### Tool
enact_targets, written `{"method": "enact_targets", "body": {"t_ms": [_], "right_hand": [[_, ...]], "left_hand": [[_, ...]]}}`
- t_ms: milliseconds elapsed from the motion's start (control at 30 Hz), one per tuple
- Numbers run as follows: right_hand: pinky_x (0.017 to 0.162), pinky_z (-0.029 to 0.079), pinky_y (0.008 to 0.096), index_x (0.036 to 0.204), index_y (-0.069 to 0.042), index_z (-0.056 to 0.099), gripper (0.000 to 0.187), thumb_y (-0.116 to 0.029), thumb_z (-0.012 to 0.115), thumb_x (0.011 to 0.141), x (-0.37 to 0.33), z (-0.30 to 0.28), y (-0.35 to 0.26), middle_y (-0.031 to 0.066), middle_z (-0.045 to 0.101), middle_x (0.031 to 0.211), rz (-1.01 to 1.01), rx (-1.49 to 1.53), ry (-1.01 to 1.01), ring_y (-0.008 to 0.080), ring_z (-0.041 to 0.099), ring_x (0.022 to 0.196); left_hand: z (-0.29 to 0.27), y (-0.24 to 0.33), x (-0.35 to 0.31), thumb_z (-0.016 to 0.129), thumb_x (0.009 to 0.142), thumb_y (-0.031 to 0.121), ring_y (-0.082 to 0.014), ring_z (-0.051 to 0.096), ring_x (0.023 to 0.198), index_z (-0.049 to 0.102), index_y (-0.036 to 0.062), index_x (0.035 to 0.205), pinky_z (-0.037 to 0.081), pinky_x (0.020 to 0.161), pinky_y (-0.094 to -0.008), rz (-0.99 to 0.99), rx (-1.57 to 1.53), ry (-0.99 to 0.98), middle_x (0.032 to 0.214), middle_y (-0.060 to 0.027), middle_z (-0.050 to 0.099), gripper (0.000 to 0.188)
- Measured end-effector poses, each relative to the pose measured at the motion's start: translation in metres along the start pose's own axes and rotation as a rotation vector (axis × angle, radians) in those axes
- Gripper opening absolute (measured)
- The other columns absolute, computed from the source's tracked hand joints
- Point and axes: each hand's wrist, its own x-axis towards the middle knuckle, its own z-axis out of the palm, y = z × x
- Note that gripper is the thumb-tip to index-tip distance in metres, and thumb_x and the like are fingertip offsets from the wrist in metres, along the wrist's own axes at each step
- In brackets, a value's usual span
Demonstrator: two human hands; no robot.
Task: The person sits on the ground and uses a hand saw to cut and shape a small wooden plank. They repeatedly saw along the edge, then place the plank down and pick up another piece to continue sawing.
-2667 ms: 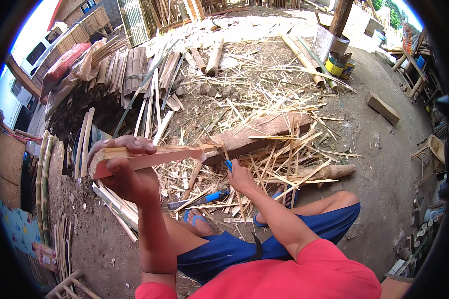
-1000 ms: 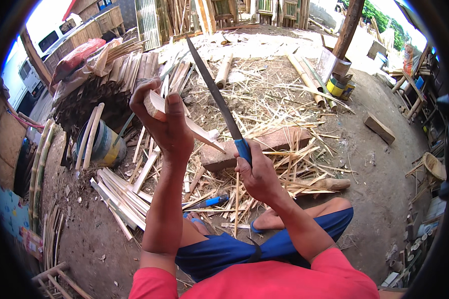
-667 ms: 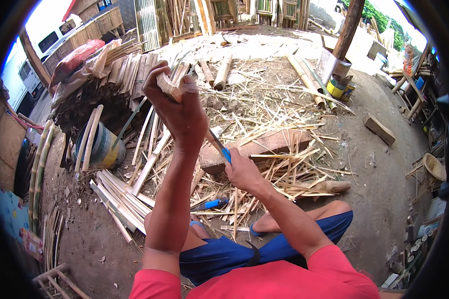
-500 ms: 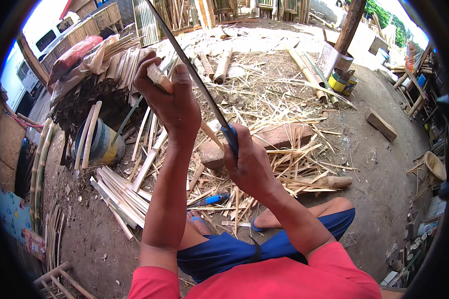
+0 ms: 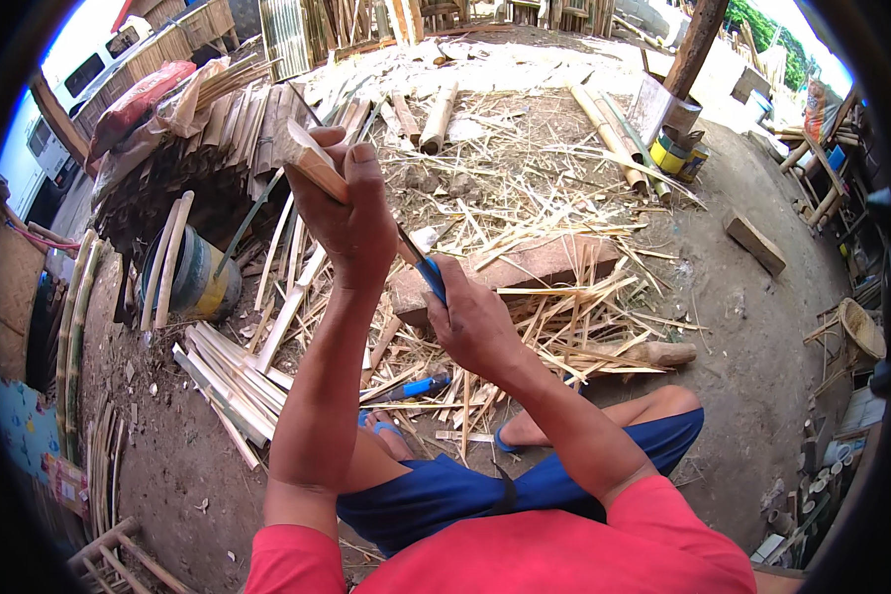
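Bamboo strip [image 5: 312, 163] pale, flat, left hand [image 5: 346, 223], blue-handled knife [image 5: 428, 275], right hand [image 5: 475, 327]

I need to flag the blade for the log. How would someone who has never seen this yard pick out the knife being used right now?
Start at the big wooden block on the ground amid the bamboo splinters. Just in front of it, the right hand grips a knife whose blade runs up behind the left hand, which holds a bamboo strip. Its blue handle is the raised one; another blue-handled tool lies on the ground.
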Motion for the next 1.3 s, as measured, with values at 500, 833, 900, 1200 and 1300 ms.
{"method": "enact_targets", "body": {"t_ms": [500,833,900,1200,1300], "right_hand": [[0.074,0.052,0.0576,0.118,-0.006,0.046,0.030,-0.024,0.056,0.096,-0.049,0.067,0.118,0.0276,0.069,0.088,0.188,-0.117,-0.105,0.0493,0.066,0.086],[0.074,0.051,0.0598,0.117,-0.005,0.042,0.033,-0.030,0.052,0.098,-0.100,0.076,0.178,0.0281,0.069,0.091,0.537,-0.254,-0.389,0.0491,0.066,0.086],[0.077,0.050,0.0591,0.116,-0.008,0.043,0.033,-0.032,0.055,0.097,-0.104,0.066,0.176,0.0287,0.068,0.095,0.559,-0.231,-0.407,0.0494,0.065,0.089],[0.039,0.045,0.0359,0.098,-0.002,0.043,0.020,-0.017,0.056,0.095,-0.113,0.028,0.210,0.0121,0.056,0.070,0.983,0.429,0.417,0.0211,0.058,0.048],[0.039,0.044,0.0347,0.096,-0.005,0.042,0.018,-0.015,0.056,0.095,-0.120,0.019,0.190,0.0083,0.053,0.067,0.787,0.089,0.369,0.0178,0.052,0.043]], "left_hand": [[-0.027,-0.069,0.007,0.062,0.091,0.011,-0.0055,0.042,0.070,0.039,-0.0037,0.134,0.039,0.063,-0.0201,0.168,0.151,-0.087,0.085,-0.0001,0.045,0.051],[-0.069,-0.159,-0.071,0.055,0.094,0.004,-0.0122,0.051,0.094,0.036,0.0074,0.132,0.047,0.084,-0.0261,-0.332,0.267,-0.258,0.103,-0.0030,0.047,0.042],[-0.075,-0.171,-0.076,0.054,0.095,0.004,-0.0114,0.051,0.095,0.035,0.0078,0.131,0.047,0.084,-0.0249,-0.264,0.273,-0.270,0.103,-0.0027,0.047,0.041],[-0.102,-0.175,-0.040,0.064,0.098,0.017,-0.0231,0.063,0.093,0.036,0.0047,0.147,0.052,0.084,-0.0351,-0.541,0.433,-0.047,0.109,-0.0175,0.064,0.059],[-0.096,-0.156,-0.013,0.063,0.099,0.011,-0.0171,0.063,0.088,0.031,0.0104,0.151,0.054,0.069,-0.0286,-0.402,0.087,0.142,0.105,-0.0161,0.064,0.061]]}}
